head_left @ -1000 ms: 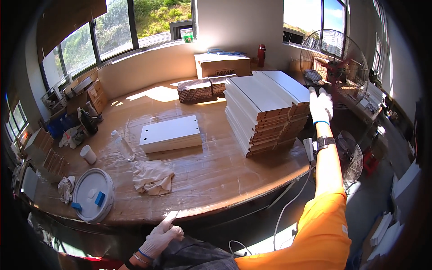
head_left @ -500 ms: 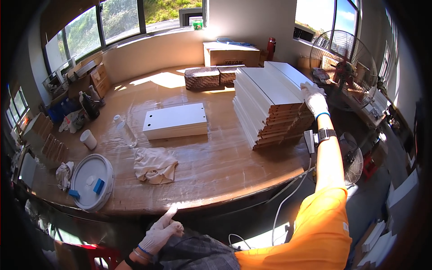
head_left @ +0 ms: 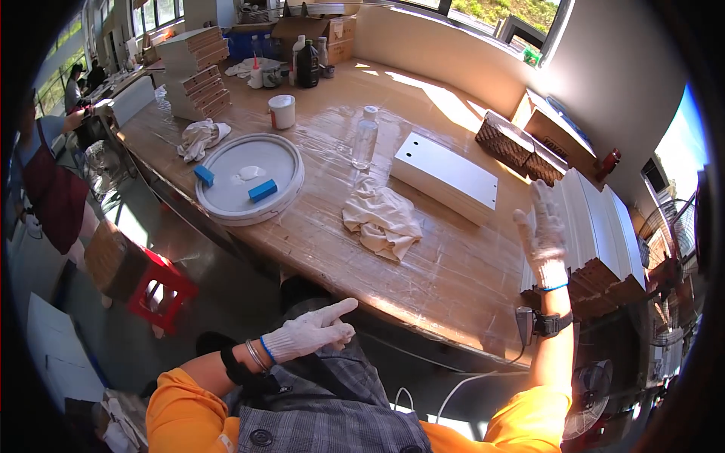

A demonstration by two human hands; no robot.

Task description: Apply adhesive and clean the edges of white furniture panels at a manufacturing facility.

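My right hand (head_left: 544,235), in a white glove, is raised at the left side of a tall stack of white panels (head_left: 596,226). It is open, fingers stretched and thumb apart, with nothing in it. My left hand (head_left: 306,334), also gloved, hovers in front of the table's near edge. Its index finger points out and the others bend loosely; it holds nothing. Between the hands and the far side lie a crumpled cream cloth (head_left: 383,219) and a smaller pile of white panels with dark holes (head_left: 445,170). A clear bottle (head_left: 364,140) stands beside them.
At the left of the plastic-covered table (head_left: 332,272) sits a round grey lid (head_left: 245,212) bearing two blue blocks (head_left: 263,190). A white tub (head_left: 282,112), dark bottle (head_left: 307,66) and another panel stack (head_left: 198,79) stand behind. A red stool (head_left: 162,291) and a person (head_left: 57,181) are further left.
My view has swung left. My right hand has come off the top of the tall stack and is now open in the air at its left. The left hand stays near the table edge.
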